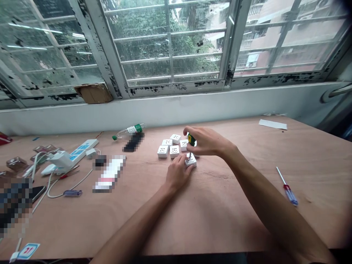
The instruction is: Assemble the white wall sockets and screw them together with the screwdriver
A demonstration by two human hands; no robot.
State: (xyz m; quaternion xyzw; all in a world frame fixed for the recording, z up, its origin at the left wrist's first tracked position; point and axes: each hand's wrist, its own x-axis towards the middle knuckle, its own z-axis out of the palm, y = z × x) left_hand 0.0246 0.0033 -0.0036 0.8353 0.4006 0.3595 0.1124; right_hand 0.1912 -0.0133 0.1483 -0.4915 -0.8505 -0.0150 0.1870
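My right hand (pixel 206 141) is closed around the green and yellow handle of a screwdriver (pixel 191 139), held upright. Its shaft points down onto the face of a small white socket (pixel 191 160) on the table. With fingers and thumb around its left side, my left hand (pixel 178 170) grips that socket against the wood. Just beyond lie several more white square sockets (pixel 174 151), their slotted faces up. One of these is partly hidden behind my right hand.
A clear screwdriver (pixel 287 189) with a red collar lies at right. At left are a power strip (pixel 84 150) with cables and another purplish handle (pixel 72 193). A plastic bottle (pixel 129 131) lies near the wall. A white strip (pixel 272 124) sits at back right.
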